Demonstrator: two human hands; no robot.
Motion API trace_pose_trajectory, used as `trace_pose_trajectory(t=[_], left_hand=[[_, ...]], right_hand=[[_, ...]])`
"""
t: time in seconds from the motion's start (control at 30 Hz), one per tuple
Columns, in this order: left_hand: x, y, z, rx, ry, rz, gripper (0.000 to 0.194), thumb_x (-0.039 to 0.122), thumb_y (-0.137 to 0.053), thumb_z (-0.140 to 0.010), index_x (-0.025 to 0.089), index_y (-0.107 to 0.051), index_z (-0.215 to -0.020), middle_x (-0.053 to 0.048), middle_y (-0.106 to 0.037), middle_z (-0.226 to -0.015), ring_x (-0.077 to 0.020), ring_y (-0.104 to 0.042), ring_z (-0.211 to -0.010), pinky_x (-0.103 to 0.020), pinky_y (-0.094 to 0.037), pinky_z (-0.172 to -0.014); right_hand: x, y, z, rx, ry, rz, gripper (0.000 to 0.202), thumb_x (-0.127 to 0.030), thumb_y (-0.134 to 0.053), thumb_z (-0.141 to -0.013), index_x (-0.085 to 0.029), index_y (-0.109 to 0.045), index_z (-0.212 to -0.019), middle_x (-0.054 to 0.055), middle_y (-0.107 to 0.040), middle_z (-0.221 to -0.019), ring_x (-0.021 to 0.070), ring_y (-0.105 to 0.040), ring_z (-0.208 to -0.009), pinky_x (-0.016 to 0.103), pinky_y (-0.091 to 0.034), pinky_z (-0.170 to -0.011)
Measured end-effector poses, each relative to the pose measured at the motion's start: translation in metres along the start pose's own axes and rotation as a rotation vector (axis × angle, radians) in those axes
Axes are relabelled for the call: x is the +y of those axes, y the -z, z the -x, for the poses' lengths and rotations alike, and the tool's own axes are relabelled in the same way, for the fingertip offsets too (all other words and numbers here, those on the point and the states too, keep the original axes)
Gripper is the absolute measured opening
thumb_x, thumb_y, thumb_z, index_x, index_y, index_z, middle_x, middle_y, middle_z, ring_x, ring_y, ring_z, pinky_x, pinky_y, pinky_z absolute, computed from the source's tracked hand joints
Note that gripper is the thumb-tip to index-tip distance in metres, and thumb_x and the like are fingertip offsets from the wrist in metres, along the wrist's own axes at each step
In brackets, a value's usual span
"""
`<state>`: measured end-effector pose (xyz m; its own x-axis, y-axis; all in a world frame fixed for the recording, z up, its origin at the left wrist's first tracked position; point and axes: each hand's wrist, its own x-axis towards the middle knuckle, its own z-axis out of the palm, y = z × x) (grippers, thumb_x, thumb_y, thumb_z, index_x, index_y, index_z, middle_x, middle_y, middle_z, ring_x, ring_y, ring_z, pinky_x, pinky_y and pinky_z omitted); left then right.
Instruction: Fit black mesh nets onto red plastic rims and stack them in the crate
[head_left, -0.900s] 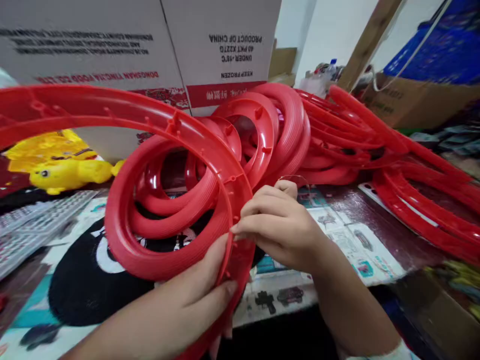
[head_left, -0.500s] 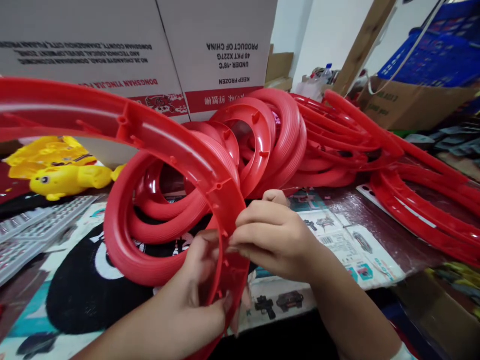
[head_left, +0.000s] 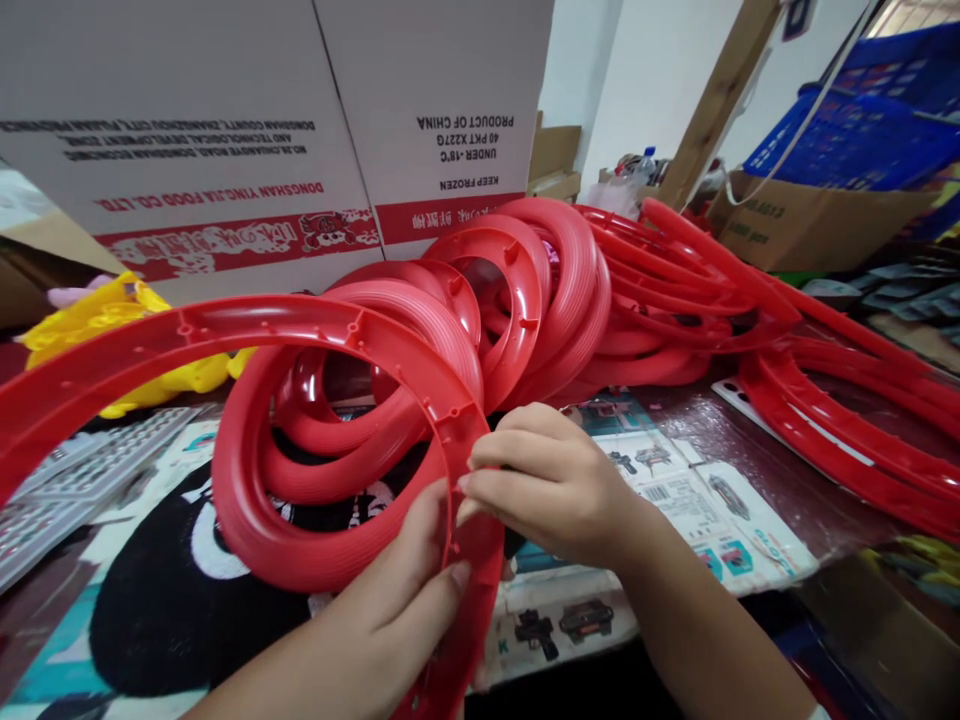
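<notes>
A large red plastic ring (head_left: 262,325), channel-shaped with ribs and small pegs inside, curves from the left edge to the front. My left hand (head_left: 409,590) grips its lower right part, the thumb on the inner face and the other fingers partly hidden behind it. My right hand (head_left: 551,480) is closed, its fingertips pinched together against the ring's channel just above the left thumb. Whatever those fingertips may hold is too small or hidden to make out. Behind the ring lie several smaller red ribbed rings (head_left: 289,555), piled against one another.
A large white carton (head_left: 442,80) stands behind the pile. More red hoop pieces (head_left: 825,410) lie at the right. Yellow plastic toy parts (head_left: 180,380), a grey perforated tray (head_left: 97,490) and black cloth (head_left: 150,600) are at the left. A blue basket (head_left: 855,130) sits back right.
The large ring's far arc has dropped lower and swung toward me at the left. Both hands stay at the same part of it, the right still pinching. The view has tilted slightly upward.
</notes>
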<state>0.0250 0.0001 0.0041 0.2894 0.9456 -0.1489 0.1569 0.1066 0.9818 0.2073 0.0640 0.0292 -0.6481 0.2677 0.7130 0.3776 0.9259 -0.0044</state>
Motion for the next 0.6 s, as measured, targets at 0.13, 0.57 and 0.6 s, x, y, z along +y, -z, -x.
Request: trace_pose_trajectory(t=[0.13, 0.57, 0.6], left_hand=[[-0.002, -0.001, 0.001, -0.063, 0.067, -0.024, 0.053, 0.045, -0.053, -0.087, 0.025, -0.048, -0.136, -0.01, -0.063, -0.125, -0.0328, -0.049, -0.129, -0.049, -0.043, -0.105], [-0.009, -0.005, 0.004, -0.23, 0.167, 0.122, 0.08, 0.04, -0.052, -0.089, 0.027, -0.005, -0.153, -0.014, -0.053, -0.138, -0.0314, -0.052, -0.125, -0.044, -0.05, -0.098], [-0.009, -0.007, 0.004, -0.251, 0.186, 0.178, 0.08, 0.039, -0.053, -0.089, 0.028, -0.004, -0.152, -0.014, -0.053, -0.138, -0.0311, -0.055, -0.121, -0.044, -0.051, -0.095]], right_hand=[[0.003, 0.004, 0.0, -0.004, 0.029, -0.073, 0.011, -0.012, -0.056, -0.09, -0.012, -0.065, -0.084, 0.005, -0.067, -0.086, 0.0122, -0.055, -0.083, 0.026, -0.049, -0.078], [0.01, 0.014, -0.002, -0.243, -0.073, -0.271, 0.017, -0.008, -0.05, -0.091, -0.014, -0.064, -0.083, 0.006, -0.066, -0.086, 0.013, -0.054, -0.082, 0.027, -0.048, -0.079], [0.01, 0.014, -0.002, -0.242, -0.067, -0.276, 0.017, -0.008, -0.05, -0.091, -0.014, -0.064, -0.083, 0.006, -0.066, -0.085, 0.013, -0.054, -0.081, 0.027, -0.048, -0.079]])
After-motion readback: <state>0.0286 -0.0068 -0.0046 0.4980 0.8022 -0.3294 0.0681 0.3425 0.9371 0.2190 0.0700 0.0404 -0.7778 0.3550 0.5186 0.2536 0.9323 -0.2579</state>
